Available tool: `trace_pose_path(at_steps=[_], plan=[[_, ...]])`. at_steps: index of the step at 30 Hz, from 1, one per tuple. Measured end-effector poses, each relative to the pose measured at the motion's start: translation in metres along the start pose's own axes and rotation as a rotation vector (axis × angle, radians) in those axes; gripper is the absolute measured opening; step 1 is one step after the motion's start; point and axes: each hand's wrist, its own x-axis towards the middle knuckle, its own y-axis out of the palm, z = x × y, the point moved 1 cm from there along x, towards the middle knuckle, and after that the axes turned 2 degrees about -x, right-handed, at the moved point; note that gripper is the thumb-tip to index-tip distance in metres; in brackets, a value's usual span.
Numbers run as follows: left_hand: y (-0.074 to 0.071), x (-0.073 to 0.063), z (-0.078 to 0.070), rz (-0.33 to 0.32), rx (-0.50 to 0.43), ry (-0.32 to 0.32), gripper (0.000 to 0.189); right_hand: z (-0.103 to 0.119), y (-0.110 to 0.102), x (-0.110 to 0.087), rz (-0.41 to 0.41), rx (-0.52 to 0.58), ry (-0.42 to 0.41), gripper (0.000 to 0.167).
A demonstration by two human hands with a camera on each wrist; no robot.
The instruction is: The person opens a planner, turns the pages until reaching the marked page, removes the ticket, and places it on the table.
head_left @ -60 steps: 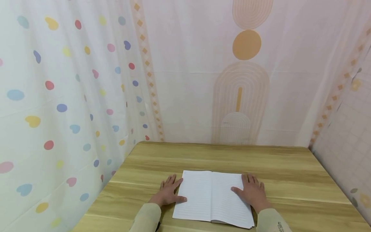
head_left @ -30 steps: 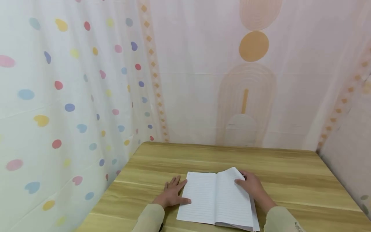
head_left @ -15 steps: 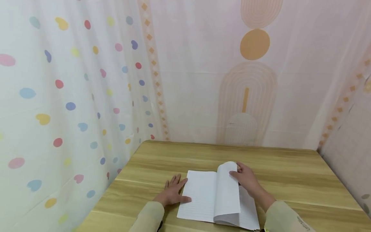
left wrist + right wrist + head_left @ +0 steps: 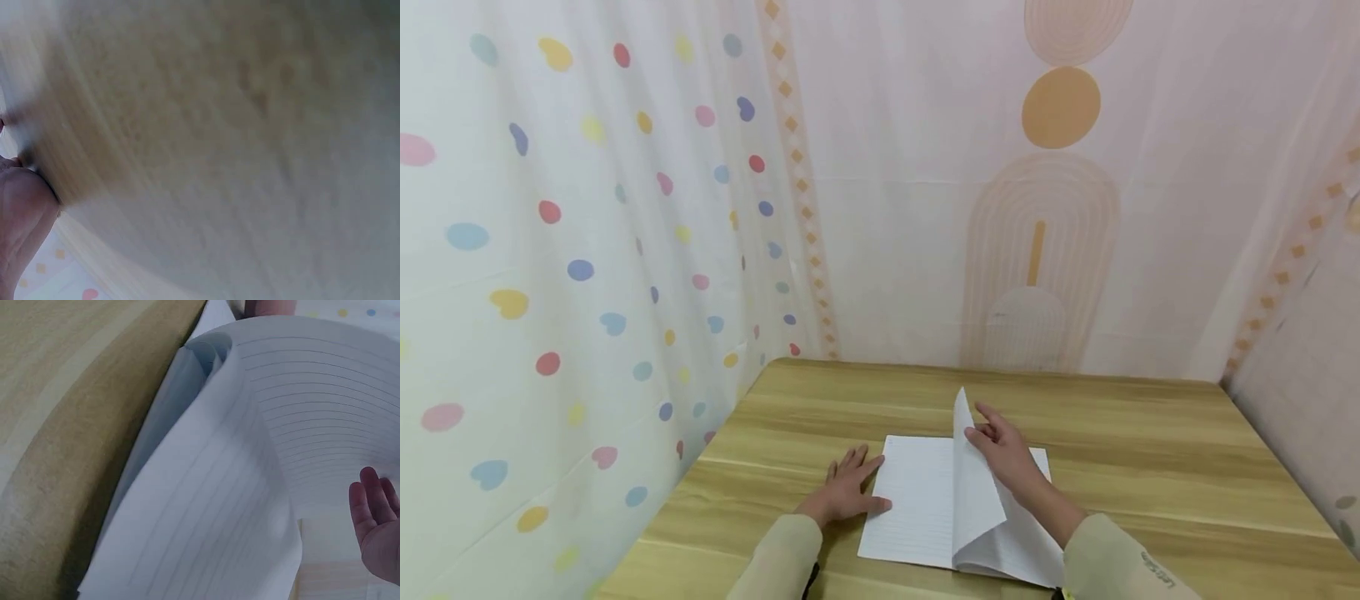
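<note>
In the head view an open notebook [image 4: 914,500] with lined white pages lies on the wooden table. My left hand [image 4: 844,490] rests spread at its left edge, thumb on the left page, fingers on the tabletop. A lifted leaf [image 4: 973,492] stands nearly upright by the fold, its top corner raised. My right hand [image 4: 1011,458] is at that leaf's outer edge, thumb touching it and index finger extended. In the right wrist view the fingers [image 4: 377,497] look fairly straight beside the curved lined sheet [image 4: 319,406]; the thumb is not visible there. The left wrist view is blurred.
The wooden table [image 4: 865,392] extends behind and beside the notebook. A dotted curtain [image 4: 587,333] hangs at the left, and a patterned curtain [image 4: 895,250] closes off the back. Another printed cloth [image 4: 1307,400] hangs along the right side.
My right hand has moved left and upward, lifting the leaf from the right side of the notebook to nearly upright at the fold. The left hand has stayed in place.
</note>
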Motion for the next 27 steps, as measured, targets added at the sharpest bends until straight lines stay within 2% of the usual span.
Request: trace_pose_path(at_steps=[4,6,9,12,15,17,22,24,27], plan=[[-0.001,0.002,0.0,-0.009,-0.004,0.005,0.084,-0.003,0.009,-0.005,0.134,-0.043,-0.096,0.054],[-0.001,0.002,0.001,-0.011,-0.002,0.01,0.084,-0.008,0.013,-0.009,0.222,-0.148,-0.145,0.053],[-0.001,0.002,0.002,-0.018,-0.016,0.012,0.075,-0.016,0.019,-0.013,0.374,-0.455,-0.284,0.055],[-0.001,0.003,0.003,-0.042,-0.078,0.014,0.057,-0.026,0.024,-0.019,0.469,-0.812,-0.41,0.058],[-0.001,0.005,0.004,-0.067,-0.145,0.006,0.052,-0.031,0.028,-0.026,0.531,-0.996,-0.431,0.059],[0.0,0.005,0.004,-0.07,-0.123,0.001,0.059,-0.033,0.029,-0.03,0.55,-1.022,-0.422,0.058],[0.0,0.004,0.001,-0.024,0.034,0.004,0.086,-0.036,0.031,-0.033,0.547,-1.01,-0.408,0.058],[0.0,0.002,0.0,-0.006,0.05,0.006,0.093,-0.038,0.029,-0.033,0.532,-0.996,-0.409,0.062],[0.001,0.0,-0.001,0.005,0.05,0.008,0.092,-0.042,0.021,-0.033,0.489,-0.944,-0.423,0.07]])
